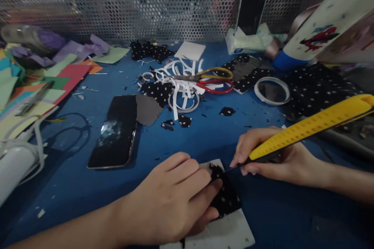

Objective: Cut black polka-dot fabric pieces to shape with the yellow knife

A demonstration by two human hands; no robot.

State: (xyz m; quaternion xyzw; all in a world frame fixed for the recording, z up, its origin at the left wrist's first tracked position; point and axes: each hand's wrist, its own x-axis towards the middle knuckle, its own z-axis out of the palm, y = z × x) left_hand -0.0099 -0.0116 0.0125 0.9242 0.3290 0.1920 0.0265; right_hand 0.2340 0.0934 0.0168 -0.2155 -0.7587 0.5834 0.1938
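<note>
My right hand (pixel 271 159) is closed around a yellow utility knife (pixel 309 126). Its dark blade points left and meets the edge of a black sheet with white dots (pixel 229 198). That sheet lies on a pale rectangular board (pixel 228 231). With fingers bent, my left hand (pixel 178 194) presses down on the dotted sheet and board from the left. Its fingertips are close to the blade. Part of the sheet and board is hidden beneath this hand.
Beyond my hands lie a phone (pixel 113 132), scissors (pixel 214 79) on white paper strips (pixel 178 72), and a tape roll (pixel 272 90). Coloured papers (pixel 70 78) and a white cable (pixel 37 136) are at left. A Spider-Man bottle (pixel 321 27) leans at right. Perforated metal (pixel 175 4) stands behind.
</note>
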